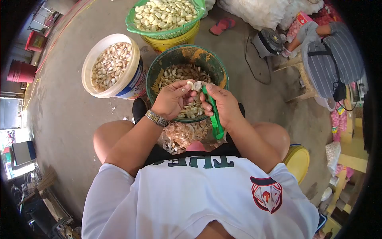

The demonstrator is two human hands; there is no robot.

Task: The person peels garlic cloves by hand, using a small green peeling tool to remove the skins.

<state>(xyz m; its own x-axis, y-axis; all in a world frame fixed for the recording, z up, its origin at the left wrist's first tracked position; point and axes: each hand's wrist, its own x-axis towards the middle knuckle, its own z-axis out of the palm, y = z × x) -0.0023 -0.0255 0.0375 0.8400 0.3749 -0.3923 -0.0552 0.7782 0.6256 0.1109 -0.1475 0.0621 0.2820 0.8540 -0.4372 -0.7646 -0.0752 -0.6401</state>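
My left hand (172,98) pinches a garlic clove (190,85) between thumb and fingertips. Closed around a green box cutter (215,115) is my right hand (223,104), its thumb near the cutter's upper end. A pale piece, perhaps peel, shows between the two hands at the cutter's tip; the blade itself cannot be made out. Both hands are over a dark green tub (154,65), which holds garlic cloves and peel. Loose garlic skins (185,135) lie in a heap in front of me, below the tub.
A white bucket (88,75) of unpeeled cloves stands to the left. Behind the tub, a green basket (131,24) of peeled cloves rests on a yellow bucket (175,42). At right, another person (334,55) sits near a black appliance (270,42). A yellow lid (297,163) is beside me.
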